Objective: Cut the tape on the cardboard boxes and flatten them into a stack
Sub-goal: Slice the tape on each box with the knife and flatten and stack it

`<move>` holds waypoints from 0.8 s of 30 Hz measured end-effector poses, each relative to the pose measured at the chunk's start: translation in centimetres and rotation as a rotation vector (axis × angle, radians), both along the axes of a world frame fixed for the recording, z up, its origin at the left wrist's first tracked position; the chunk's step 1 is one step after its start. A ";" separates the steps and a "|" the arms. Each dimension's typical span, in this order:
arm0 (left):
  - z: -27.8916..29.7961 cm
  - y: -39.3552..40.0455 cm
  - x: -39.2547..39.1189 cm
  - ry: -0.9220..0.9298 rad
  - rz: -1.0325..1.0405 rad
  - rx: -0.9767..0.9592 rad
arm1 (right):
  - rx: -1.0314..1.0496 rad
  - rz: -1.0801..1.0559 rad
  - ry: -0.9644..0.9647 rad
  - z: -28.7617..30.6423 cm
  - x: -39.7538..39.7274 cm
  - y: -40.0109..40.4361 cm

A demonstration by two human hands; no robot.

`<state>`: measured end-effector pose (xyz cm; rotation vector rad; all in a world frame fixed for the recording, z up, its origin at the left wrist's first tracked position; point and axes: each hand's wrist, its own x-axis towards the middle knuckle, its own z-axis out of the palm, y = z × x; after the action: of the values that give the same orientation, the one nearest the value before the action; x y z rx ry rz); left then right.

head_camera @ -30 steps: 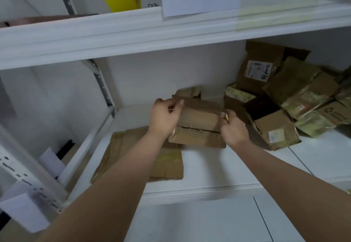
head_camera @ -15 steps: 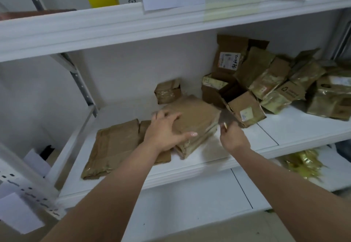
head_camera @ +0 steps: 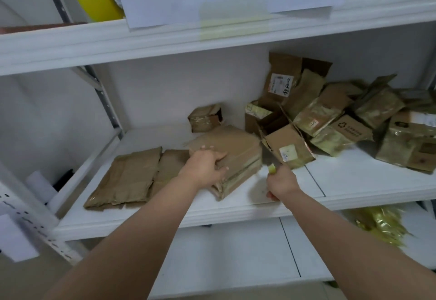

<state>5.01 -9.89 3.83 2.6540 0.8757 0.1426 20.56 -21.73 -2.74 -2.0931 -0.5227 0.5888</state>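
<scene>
Across the white shelf (head_camera: 354, 181) we see the unopened boxes (head_camera: 330, 115) heaped at the right and flattened cardboard (head_camera: 127, 177) lying at the left. Between them sits the box in hand (head_camera: 236, 156), which has gone from standing on edge a second ago to lying squashed nearly flat (cutting looks finished here). Our left hand (head_camera: 205, 167) presses and curls over its near corner; our right hand (head_camera: 280, 181) has drawn back just beside it, closed around a yellow-handled cutter (head_camera: 271, 168).
</scene>
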 end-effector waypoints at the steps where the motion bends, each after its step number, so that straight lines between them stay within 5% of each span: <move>1: 0.0 -0.9 0.5 0.026 -0.005 0.009 | 0.010 0.001 0.005 0.0 0.6 -0.4; 13: -0.6 -8.1 4.7 0.120 0.127 0.211 | 0.052 -0.025 -0.122 0.2 8.1 -2.3; 18: -0.2 -9.5 6.3 0.220 0.134 0.380 | 0.119 -0.095 0.044 -1.0 10.1 -2.8; 24: 0.7 -7.3 5.4 0.375 0.029 0.279 | 0.177 -0.003 0.200 -2.5 9.6 -1.9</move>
<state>10.40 -17.18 4.53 2.9849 1.0766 -0.2534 30.18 -23.68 -5.23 -1.8440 -0.4396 0.7150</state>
